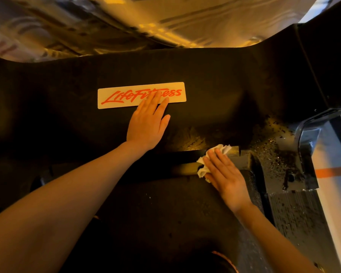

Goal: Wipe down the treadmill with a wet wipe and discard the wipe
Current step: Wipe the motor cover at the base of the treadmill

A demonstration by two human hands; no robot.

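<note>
Two bare hands lie flat on the black hood of a treadmill (67,79). The left hand (148,125) rests palm down with its fingers (156,99) straight and together, their tips covering part of a pale label (114,97) that carries red script lettering. The right hand (224,174) presses a wet wipe (202,170) against the hood's lower edge, near the right corner; its fingers are extended and laid over the wipe, not curled round it.

The wipe is white and crumpled into a loose wad, with wrinkled folds showing past the fingertips at the top and along the thumb side. It sits on a narrow step where the hood meets the darker running belt (165,213) below.

To the right of the wipe, the black plastic is speckled with many small shiny droplets (272,146). Just above the wipe, a faintly glossy streaked patch shows on the hood. Farther right stands a grey post (307,138) beside a floor with an orange stripe (335,171).
</note>
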